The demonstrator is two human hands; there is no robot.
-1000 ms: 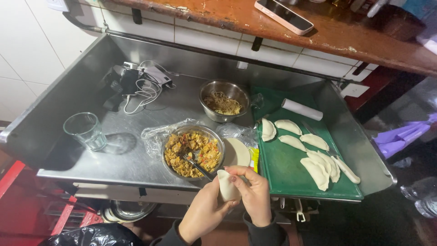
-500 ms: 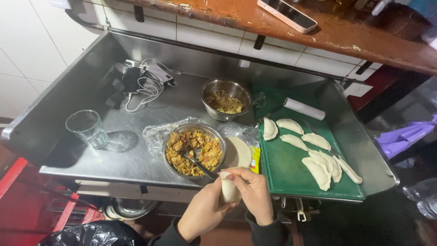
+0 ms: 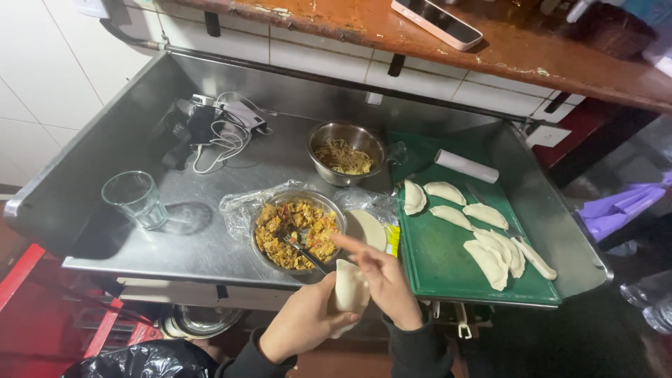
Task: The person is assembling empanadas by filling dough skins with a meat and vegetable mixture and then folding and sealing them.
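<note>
A view from above shows a person's two hands at the 6 o'clock edge of a steel worktable (image 3: 210,238). The left hand (image 3: 304,325) is curled around a folded piece of pale dough (image 3: 350,290), cupping it from below with the fingers closed on it. The right hand (image 3: 385,280) presses against the dough's right side, thumb and fingers pinching along its edge while the index finger sticks out toward 11 o'clock.

Just beyond the hands, toward 11 o'clock, stands a metal bowl of chopped yellow filling (image 3: 294,227) with a utensil (image 3: 304,253) resting in it; crumpled clear plastic lies under and around the bowl. A flat round dough wrapper (image 3: 367,229) lies just beside the bowl at its 3 o'clock. Farther back, at 12 o'clock, sits a smaller metal bowl of noodles (image 3: 344,154).

At 2 o'clock from the hands, a green cutting board (image 3: 448,262) holds a cluster of folded, crescent-shaped dumplings (image 3: 483,241) and a white rolling pin (image 3: 467,166) at its far edge. At 10 o'clock stands an empty drinking glass (image 3: 135,199), with a tangle of white cables and chargers (image 3: 220,129) behind it. A phone (image 3: 436,22) rests on the wooden shelf at 12 o'clock.
</note>
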